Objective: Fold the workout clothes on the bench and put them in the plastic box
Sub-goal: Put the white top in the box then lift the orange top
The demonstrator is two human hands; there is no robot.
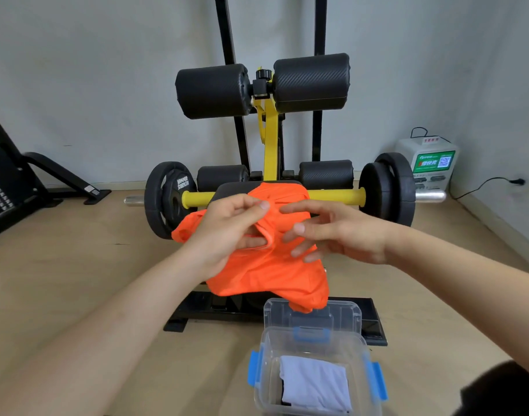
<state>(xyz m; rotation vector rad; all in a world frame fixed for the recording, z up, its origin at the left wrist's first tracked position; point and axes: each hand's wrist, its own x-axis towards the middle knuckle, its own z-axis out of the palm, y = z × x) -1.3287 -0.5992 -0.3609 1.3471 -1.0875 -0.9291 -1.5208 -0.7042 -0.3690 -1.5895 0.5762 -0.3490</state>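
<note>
An orange workout garment (266,274) hangs crumpled in the air over the black bench pad (230,190). My left hand (230,232) pinches its upper edge between thumb and fingers. My right hand (335,232) hovers just to the right with fingers spread, fingertips touching or nearly touching the cloth. The garment's lowest corner dangles over the back rim of the clear plastic box (317,334), which stands on the floor with blue latches. Inside the box lies a folded white garment (315,382) on something dark.
The box's clear lid (341,310) leans behind it against the bench's black base (197,310). A yellow bar with black weight plates (167,199) crosses behind the bench. A white charging unit (428,163) stands by the right wall, another machine at far left.
</note>
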